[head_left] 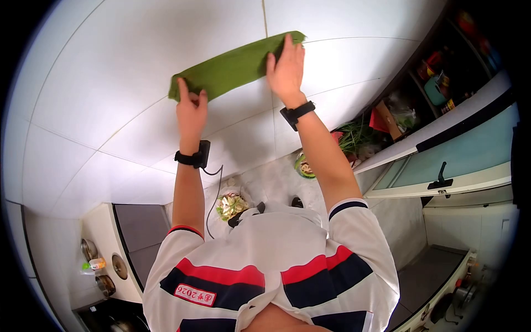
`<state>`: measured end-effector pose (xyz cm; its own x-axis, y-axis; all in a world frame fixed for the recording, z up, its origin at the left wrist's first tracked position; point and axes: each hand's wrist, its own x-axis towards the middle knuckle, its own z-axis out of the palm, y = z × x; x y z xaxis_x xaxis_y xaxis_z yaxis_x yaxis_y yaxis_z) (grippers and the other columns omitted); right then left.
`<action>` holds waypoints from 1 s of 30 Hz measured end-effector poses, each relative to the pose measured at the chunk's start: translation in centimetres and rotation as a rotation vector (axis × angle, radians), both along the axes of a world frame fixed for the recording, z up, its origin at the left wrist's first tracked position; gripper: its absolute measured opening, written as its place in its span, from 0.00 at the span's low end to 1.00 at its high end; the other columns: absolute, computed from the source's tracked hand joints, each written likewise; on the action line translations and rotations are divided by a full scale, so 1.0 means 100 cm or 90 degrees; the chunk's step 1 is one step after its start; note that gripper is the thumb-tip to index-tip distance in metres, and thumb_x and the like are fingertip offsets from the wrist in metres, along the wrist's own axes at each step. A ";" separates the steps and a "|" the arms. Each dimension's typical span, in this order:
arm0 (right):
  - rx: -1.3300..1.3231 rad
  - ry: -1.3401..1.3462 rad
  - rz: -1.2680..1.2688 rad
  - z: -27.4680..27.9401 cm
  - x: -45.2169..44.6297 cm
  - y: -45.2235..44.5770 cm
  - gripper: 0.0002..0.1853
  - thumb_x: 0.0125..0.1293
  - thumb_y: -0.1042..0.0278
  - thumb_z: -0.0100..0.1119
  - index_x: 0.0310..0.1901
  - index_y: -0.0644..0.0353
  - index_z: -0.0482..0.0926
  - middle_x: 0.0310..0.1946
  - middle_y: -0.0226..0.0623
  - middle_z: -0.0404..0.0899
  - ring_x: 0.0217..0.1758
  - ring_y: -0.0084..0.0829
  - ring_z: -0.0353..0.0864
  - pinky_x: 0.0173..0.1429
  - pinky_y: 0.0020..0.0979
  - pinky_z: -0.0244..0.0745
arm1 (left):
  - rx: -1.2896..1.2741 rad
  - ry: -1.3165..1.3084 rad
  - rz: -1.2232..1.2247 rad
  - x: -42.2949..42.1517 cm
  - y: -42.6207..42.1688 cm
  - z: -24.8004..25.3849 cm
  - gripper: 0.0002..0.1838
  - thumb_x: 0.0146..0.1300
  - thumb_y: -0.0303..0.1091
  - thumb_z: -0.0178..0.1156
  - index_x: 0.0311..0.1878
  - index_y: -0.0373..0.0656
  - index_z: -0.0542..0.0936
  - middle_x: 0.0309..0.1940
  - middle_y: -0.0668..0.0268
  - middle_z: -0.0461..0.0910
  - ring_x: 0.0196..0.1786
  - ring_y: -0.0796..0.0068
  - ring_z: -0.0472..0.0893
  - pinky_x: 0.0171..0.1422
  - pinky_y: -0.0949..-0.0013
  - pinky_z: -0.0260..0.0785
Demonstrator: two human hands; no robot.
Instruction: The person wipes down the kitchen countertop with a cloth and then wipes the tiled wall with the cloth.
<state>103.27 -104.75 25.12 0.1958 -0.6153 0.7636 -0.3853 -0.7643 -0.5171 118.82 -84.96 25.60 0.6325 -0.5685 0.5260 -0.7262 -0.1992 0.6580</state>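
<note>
A long green cloth [229,69] is spread flat against the white tiled wall [149,50], slanting up to the right. My left hand [192,110] touches its lower left end, index finger stretched out and thumb apart, the other fingers partly curled. At the upper right end my right hand [286,72] lies on the cloth with fingers extended and thumb spread. Both hands press on the cloth from the front; neither is wrapped round it. Each wrist wears a black strap with a small box, and a cable hangs from the left one.
On the floor below stand a bag of food scraps or vegetables [232,205] and a green-rimmed container [304,166]. Leafy greens [357,135] lie beside dark shelves [437,83] on the right, near a door with a black handle [441,180]. Pots [105,285] stand on the left counter.
</note>
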 end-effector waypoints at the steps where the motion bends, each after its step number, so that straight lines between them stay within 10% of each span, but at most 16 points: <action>1: 0.016 -0.012 -0.036 -0.004 -0.006 -0.010 0.34 0.65 0.64 0.55 0.68 0.73 0.57 0.62 0.66 0.64 0.70 0.61 0.57 0.77 0.53 0.45 | 0.028 0.020 -0.030 -0.007 -0.008 0.003 0.40 0.64 0.35 0.60 0.74 0.32 0.53 0.23 0.63 0.79 0.25 0.68 0.78 0.35 0.68 0.71; 13: -0.105 -0.064 0.100 0.009 0.004 -0.021 0.34 0.60 0.80 0.49 0.70 0.70 0.57 0.51 0.58 0.72 0.68 0.67 0.56 0.73 0.57 0.52 | -0.100 0.009 -0.082 -0.038 -0.057 -0.004 0.39 0.66 0.28 0.58 0.76 0.38 0.50 0.26 0.67 0.80 0.27 0.81 0.74 0.36 0.77 0.69; 24: -0.156 -0.041 0.048 0.032 0.001 -0.066 0.34 0.63 0.57 0.57 0.69 0.60 0.64 0.55 0.56 0.72 0.70 0.58 0.58 0.66 0.52 0.57 | -0.194 0.004 -0.066 -0.048 -0.084 0.010 0.39 0.64 0.23 0.56 0.76 0.33 0.49 0.38 0.63 0.81 0.38 0.76 0.79 0.46 0.73 0.73; 30: -0.031 -0.114 -0.044 -0.004 -0.030 -0.130 0.40 0.65 0.62 0.54 0.72 0.74 0.48 0.62 0.69 0.62 0.74 0.69 0.46 0.78 0.56 0.31 | -0.145 0.035 -0.216 -0.074 -0.125 0.009 0.37 0.63 0.23 0.57 0.74 0.32 0.54 0.41 0.61 0.81 0.41 0.73 0.79 0.46 0.72 0.74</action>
<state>100.24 -117.78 24.75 0.0132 -0.5836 0.8119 -0.3430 -0.7654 -0.5445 111.42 -97.46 26.53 0.4601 -0.6226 0.6329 -0.6880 0.2006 0.6975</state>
